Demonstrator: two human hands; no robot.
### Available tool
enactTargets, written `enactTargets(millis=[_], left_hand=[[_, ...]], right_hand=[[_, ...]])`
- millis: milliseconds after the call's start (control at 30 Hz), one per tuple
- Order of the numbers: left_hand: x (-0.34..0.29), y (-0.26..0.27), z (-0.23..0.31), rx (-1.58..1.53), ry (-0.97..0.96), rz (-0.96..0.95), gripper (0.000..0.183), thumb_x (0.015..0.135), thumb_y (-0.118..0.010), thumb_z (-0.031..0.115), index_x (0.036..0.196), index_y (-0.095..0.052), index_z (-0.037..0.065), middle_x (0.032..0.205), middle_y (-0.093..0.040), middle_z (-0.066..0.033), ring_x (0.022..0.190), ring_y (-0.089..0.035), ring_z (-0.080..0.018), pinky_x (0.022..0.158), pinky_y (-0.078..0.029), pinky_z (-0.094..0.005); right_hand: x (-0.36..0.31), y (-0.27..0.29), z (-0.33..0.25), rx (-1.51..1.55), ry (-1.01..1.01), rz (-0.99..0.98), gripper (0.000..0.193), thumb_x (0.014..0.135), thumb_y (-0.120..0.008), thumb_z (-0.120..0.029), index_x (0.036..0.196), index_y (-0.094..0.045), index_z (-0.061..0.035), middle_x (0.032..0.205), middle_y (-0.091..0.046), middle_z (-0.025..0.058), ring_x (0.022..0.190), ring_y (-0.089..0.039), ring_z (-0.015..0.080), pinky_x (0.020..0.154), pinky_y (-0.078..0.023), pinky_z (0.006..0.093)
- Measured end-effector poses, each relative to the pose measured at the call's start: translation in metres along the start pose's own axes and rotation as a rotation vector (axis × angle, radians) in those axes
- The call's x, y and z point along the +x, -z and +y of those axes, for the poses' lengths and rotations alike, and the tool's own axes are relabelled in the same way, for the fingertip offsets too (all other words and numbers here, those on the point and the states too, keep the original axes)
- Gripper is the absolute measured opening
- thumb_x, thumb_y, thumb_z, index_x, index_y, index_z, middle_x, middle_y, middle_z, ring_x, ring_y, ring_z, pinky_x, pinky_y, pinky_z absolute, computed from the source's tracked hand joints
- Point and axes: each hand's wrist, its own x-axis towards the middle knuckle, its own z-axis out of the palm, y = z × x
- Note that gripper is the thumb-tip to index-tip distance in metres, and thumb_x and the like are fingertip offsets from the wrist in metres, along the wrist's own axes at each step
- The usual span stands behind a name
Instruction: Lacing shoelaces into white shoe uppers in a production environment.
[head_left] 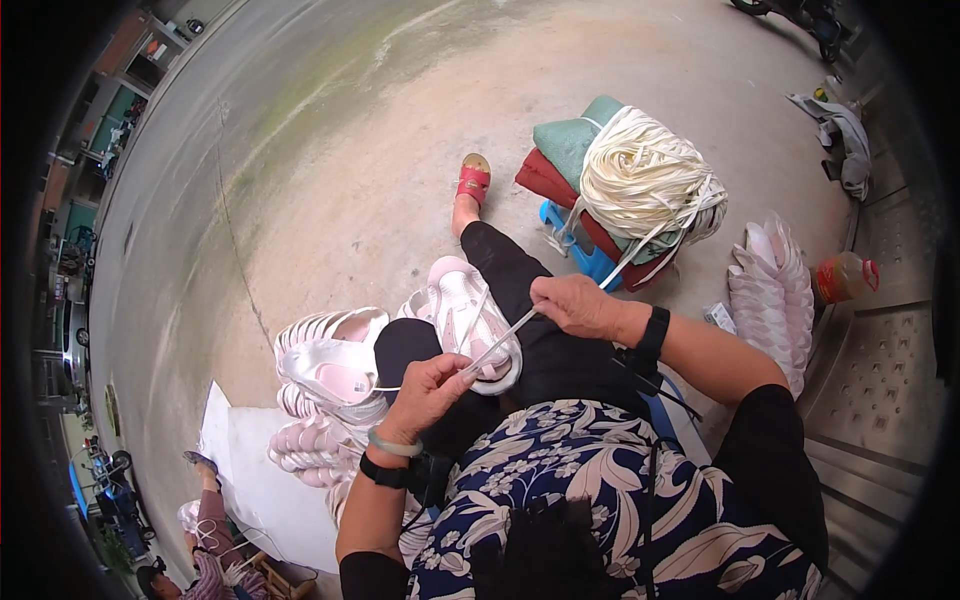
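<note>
A pale pink and white sneaker (462, 315) rests on my lap, its toe pointing away from me. Between my two hands a white shoelace (508, 338) is stretched over the heel end of the shoe. My left hand (425, 398) pinches the lace's lower left part near the shoe's heel. Up and to the right, my right hand (580, 305) is closed round the other part, beside my right thigh. The lace's tips are hidden in my fingers.
Stacked pink and white shoes (335, 370) stand left of my knees, by a white sheet (265, 455). Front right, a bundle of cream laces (650, 175) lies on folded cloths over a blue stool (590, 255). More shoes (768, 300) and a bottle (840, 277) are at right. Another person (195, 580) sits lower left.
</note>
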Motion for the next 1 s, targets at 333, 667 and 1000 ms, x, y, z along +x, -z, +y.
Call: enactTargets(millis=[333, 667, 1000], left_hand=[[-0.013, 0.023, -0.016, 0.157, 0.155, 0.045, 0.012, 0.084, -0.059, 0.010, 0.081, -0.061, -0.001, 0.062, -0.050, 0.0066, 0.057, -0.041, -0.0026, 0.051, -0.035, -0.0190], [0.021, -0.013, -0.002, 0.380, -0.196, 0.268, 0.009, 0.079, -0.061, 0.007, 0.081, -0.063, -0.001, 0.061, -0.060, -0.0098, 0.054, -0.055, -0.0096, 0.052, -0.043, -0.0239], [0.014, 0.000, -0.039, 0.449, -0.161, 0.288, 0.009, 0.078, -0.061, 0.009, 0.077, -0.063, 0.000, 0.059, -0.057, -0.0126, 0.051, -0.056, -0.0172, 0.050, -0.043, -0.0279]], right_hand=[[-0.070, 0.001, 0.134, -0.626, -0.433, 0.089, 0.017, 0.073, -0.055, -0.006, 0.089, -0.050, -0.0072, 0.088, -0.058, 0.0136, 0.086, -0.057, 0.0340, 0.071, -0.044, 0.0432], [0.017, -0.058, -0.038, 0.425, 0.000, -0.072, 0.020, 0.085, -0.057, -0.022, 0.085, -0.059, -0.0013, 0.070, -0.058, 0.0157, 0.063, -0.060, 0.0274, 0.057, -0.045, 0.0313], [-0.002, -0.038, 0.052, -0.151, -0.206, 0.239, 0.023, 0.086, -0.055, -0.025, 0.074, -0.055, -0.0047, 0.064, -0.055, 0.0151, 0.064, -0.057, 0.0323, 0.056, -0.042, 0.0395]])
